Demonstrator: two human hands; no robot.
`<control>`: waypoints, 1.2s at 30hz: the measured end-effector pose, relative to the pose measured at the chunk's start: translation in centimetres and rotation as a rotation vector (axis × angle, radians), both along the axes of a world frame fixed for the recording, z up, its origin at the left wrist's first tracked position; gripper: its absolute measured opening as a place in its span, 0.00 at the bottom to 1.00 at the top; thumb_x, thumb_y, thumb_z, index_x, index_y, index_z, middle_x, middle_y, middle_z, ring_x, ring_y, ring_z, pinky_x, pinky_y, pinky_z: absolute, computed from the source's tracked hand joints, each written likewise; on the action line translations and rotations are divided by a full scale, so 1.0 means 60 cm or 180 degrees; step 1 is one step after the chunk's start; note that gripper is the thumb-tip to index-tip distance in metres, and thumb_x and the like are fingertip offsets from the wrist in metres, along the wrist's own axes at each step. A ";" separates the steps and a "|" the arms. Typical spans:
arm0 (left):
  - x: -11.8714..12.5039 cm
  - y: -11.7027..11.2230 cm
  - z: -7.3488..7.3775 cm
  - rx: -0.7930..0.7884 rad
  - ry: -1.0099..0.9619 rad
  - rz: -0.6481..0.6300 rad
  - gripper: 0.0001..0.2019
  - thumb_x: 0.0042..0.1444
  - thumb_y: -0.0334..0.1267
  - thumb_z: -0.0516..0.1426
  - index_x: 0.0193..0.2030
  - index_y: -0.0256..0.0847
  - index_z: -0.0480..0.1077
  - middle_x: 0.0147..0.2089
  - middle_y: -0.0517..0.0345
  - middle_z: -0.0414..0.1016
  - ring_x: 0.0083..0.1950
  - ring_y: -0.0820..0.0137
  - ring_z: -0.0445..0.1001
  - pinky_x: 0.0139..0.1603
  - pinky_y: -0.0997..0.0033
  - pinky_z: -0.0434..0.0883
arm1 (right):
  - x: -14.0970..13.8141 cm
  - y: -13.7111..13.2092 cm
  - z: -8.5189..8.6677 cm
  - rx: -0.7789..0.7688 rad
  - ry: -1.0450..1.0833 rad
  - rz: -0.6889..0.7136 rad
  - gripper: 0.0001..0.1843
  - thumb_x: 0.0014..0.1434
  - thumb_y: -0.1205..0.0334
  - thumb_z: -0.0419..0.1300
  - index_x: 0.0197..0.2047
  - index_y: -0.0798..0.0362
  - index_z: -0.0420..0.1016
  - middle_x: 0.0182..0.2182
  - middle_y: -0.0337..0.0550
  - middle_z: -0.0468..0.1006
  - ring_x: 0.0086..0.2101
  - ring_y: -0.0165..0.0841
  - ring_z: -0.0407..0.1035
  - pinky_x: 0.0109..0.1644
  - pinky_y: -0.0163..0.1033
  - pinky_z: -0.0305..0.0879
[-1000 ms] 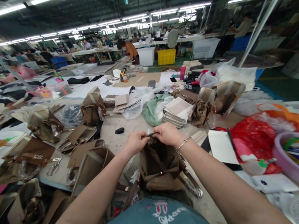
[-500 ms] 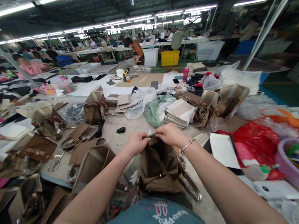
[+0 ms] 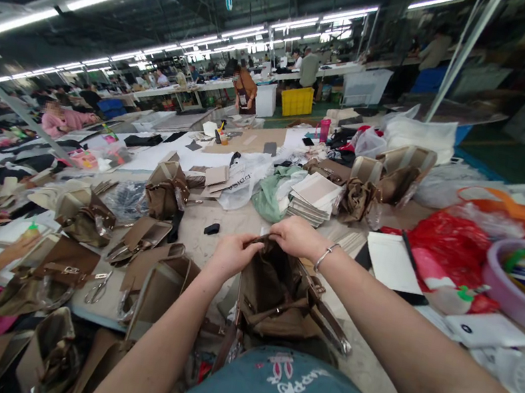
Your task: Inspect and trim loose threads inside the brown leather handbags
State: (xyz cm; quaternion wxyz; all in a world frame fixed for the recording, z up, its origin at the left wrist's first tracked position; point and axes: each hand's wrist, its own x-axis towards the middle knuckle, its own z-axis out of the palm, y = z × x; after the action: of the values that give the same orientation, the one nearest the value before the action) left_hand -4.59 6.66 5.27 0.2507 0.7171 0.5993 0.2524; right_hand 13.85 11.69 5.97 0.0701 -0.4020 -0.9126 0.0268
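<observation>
A brown handbag [image 3: 279, 318] stands at the table's front edge against my teal shirt, its mouth facing up. My left hand [image 3: 235, 256] pinches the far rim of its fabric between thumb and fingers. Close beside it, my right hand [image 3: 297, 236], with a bangle at the wrist, grips the same rim. The fingertips of both hands nearly meet there. A strap with a metal end [image 3: 337, 335] hangs off the bag's right side. The bag's inside is dark and only partly visible.
Several brown bags [image 3: 167, 190] and scissors [image 3: 97, 289] lie to the left, where a co-worker's hand [image 3: 25, 244] holds a small bottle. Stacked beige panels [image 3: 315, 199] stand ahead. On the right are a red plastic bag [image 3: 451, 247], a white phone [image 3: 487, 331] and a purple basin [image 3: 504, 293].
My hands keep hold of the bag's rim; the left has shifted slightly left. The co-worker's arm at left has reached further right with the bottle, and their other hand has come into view.
</observation>
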 end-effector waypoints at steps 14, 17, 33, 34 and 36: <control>0.006 0.025 0.014 -0.0131 0.0761 -0.0571 0.16 0.52 0.47 0.54 0.42 0.43 0.74 0.34 0.57 0.77 0.33 0.68 0.71 0.33 0.73 0.62 | 0.000 -0.004 0.001 0.0118 0.0055 -0.0031 0.15 0.58 0.58 0.50 0.33 0.54 0.77 0.29 0.49 0.78 0.32 0.36 0.70 0.32 0.36 0.56; 0.016 0.031 0.011 0.0033 0.1031 -0.0504 0.14 0.55 0.43 0.51 0.34 0.41 0.76 0.30 0.56 0.77 0.32 0.68 0.71 0.31 0.73 0.60 | -0.001 -0.008 0.005 0.0157 0.0075 -0.0023 0.15 0.58 0.58 0.50 0.33 0.54 0.77 0.29 0.49 0.78 0.32 0.36 0.71 0.31 0.36 0.56; 0.020 0.033 0.015 0.0453 0.1843 -0.0271 0.14 0.56 0.42 0.48 0.32 0.43 0.74 0.30 0.55 0.78 0.34 0.66 0.74 0.33 0.73 0.62 | 0.048 -0.016 -0.023 -0.2271 0.2493 -0.0388 0.34 0.57 0.38 0.48 0.60 0.49 0.59 0.58 0.46 0.63 0.50 0.39 0.65 0.52 0.42 0.59; 0.014 0.030 0.019 0.0490 0.1700 -0.0130 0.14 0.56 0.43 0.48 0.32 0.43 0.74 0.30 0.56 0.78 0.34 0.65 0.74 0.33 0.73 0.63 | 0.063 -0.021 -0.033 -0.2623 0.3119 -0.0374 0.35 0.57 0.36 0.45 0.63 0.46 0.53 0.60 0.44 0.58 0.50 0.38 0.65 0.52 0.43 0.59; -0.004 0.025 0.031 0.0699 0.1273 0.0195 0.13 0.53 0.45 0.51 0.32 0.43 0.74 0.30 0.57 0.77 0.35 0.65 0.74 0.35 0.72 0.64 | 0.097 -0.036 -0.059 -0.3074 0.4257 -0.0511 0.35 0.58 0.35 0.40 0.64 0.41 0.46 0.62 0.42 0.52 0.50 0.36 0.65 0.53 0.45 0.59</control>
State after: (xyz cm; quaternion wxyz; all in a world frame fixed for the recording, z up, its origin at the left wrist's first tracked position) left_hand -4.84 8.19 7.14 0.0396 0.7573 0.6275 0.1764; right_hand 19.66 9.55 2.43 0.4193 -0.3510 -0.5349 0.6441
